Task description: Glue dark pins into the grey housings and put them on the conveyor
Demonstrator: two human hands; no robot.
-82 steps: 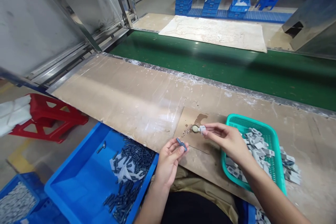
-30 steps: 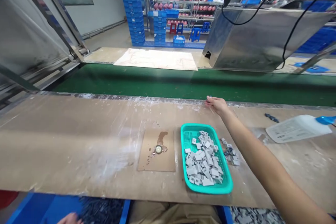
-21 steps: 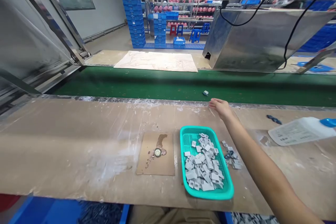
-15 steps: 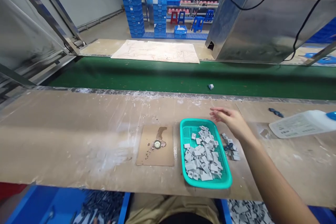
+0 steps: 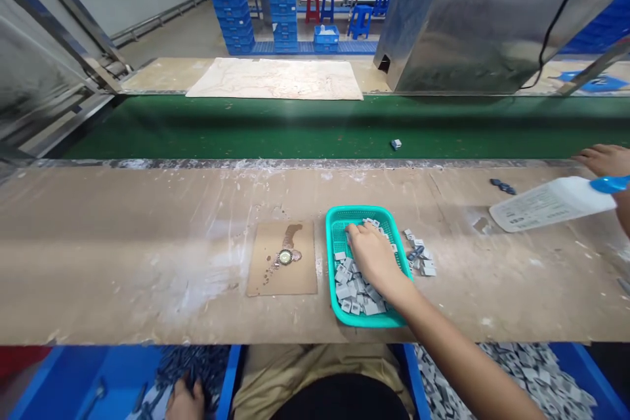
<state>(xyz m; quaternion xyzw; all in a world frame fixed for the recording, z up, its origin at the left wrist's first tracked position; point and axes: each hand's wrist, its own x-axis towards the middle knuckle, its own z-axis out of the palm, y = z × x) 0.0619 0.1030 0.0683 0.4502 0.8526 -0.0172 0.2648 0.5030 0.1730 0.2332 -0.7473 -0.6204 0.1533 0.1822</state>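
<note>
Flat brown bench (image 5: 123, 230): right hand (image 5: 375, 256) seemingly picks square grey blocks (image 5: 346, 289), left hand (image 5: 186, 400) slim dark rods (image 5: 210, 361), fingers' grips unclear, pinching needed.

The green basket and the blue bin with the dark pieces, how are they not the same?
The green basket stands on the table, while the blue bin sits lower, at the table's near edge. The basket holds light grey pieces; the bin holds dark pieces. Both have a hand in them: the right hand in the basket, the left hand in the bin.
</note>
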